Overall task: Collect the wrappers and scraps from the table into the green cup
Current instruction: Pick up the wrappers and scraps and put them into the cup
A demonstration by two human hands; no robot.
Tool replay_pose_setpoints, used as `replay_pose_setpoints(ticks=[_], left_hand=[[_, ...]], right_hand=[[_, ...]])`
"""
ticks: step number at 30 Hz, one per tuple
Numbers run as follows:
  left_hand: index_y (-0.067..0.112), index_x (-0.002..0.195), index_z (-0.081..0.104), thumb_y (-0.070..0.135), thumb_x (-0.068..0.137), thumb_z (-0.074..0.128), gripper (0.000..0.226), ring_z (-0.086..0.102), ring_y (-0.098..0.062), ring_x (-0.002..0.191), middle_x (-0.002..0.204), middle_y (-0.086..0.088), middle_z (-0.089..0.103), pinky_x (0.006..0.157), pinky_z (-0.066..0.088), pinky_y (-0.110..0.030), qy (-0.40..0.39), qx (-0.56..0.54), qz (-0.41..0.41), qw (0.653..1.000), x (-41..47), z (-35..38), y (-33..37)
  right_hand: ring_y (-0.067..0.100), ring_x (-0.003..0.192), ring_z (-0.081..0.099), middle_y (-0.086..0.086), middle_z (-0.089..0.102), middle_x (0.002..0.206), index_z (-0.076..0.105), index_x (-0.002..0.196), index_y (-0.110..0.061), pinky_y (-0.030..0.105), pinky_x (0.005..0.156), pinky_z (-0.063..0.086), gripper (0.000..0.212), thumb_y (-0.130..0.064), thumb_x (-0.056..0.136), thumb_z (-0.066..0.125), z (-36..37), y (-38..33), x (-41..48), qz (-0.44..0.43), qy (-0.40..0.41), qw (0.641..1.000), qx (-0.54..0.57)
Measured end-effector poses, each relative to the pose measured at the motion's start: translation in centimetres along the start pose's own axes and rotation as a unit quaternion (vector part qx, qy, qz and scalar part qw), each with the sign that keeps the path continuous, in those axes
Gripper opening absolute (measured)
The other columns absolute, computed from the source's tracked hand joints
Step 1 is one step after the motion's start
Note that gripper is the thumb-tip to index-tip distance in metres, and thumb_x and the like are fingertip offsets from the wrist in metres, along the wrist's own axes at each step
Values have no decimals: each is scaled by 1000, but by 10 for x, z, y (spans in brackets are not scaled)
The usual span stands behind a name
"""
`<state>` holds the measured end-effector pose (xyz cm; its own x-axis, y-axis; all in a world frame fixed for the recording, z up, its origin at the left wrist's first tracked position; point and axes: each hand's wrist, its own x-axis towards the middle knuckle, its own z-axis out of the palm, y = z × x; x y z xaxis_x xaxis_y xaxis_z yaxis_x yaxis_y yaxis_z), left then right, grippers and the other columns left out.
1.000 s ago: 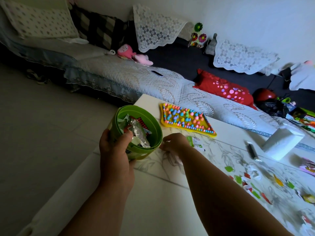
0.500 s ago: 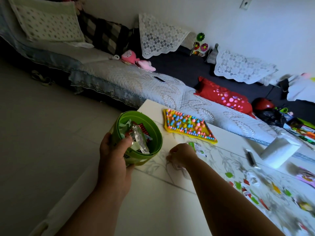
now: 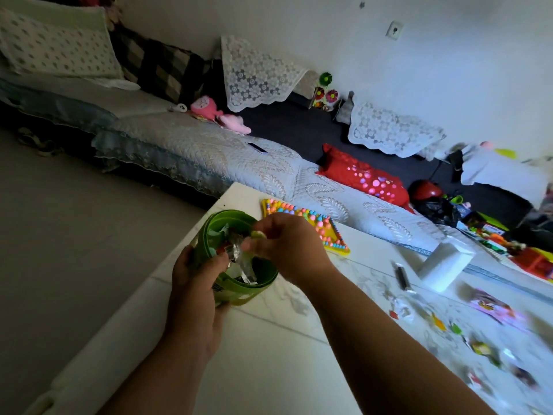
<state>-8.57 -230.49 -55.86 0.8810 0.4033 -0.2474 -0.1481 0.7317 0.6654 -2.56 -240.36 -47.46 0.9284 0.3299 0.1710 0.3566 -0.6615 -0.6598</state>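
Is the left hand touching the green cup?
Touching. The head view shows the left hand gripping the green cup's side, thumb hooked over its rim.

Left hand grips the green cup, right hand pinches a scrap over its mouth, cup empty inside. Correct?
No: the head view shows the green cup already holds crumpled wrappers. The rest stands: left hand grips it, right hand pinches a pale scrap over its mouth.

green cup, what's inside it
Silvery and red wrappers lie in the green cup. The right hand, pinching a pale scrap, covers part of the opening; the bottom is hidden.
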Motion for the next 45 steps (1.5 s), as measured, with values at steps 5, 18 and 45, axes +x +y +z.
replay_pose_setpoints(ticks=[5,18,45], left_hand=[[37,137,54,16,89,64,53,62,-28,119,133,0,65,104,45,-57,-1,-14,-18,1000,-5,12,-10],[35,133,57,16,91,62,47,61,-27,118,123,3,66,104,44,-61,14,-15,-18,1000,9,24,-21],[36,132,61,14,88,62,49,64,-29,115,123,0,69,102,47,-59,-1,0,-9,1000,21,29,-34]], right_hand=[[-1,44,48,-12,57,48,67,64,-22,14,49,39,17,-31,70,81,-18,10,4,1,4,1000,23],[24,120,54,6,59,131,55,132,-22,28,98,41,59,-40,78,72,-6,157,12,236,-23,963,-126],[26,105,62,7,70,111,71,106,-12,32,93,50,39,-32,73,78,-21,211,96,280,-15,946,-161]])
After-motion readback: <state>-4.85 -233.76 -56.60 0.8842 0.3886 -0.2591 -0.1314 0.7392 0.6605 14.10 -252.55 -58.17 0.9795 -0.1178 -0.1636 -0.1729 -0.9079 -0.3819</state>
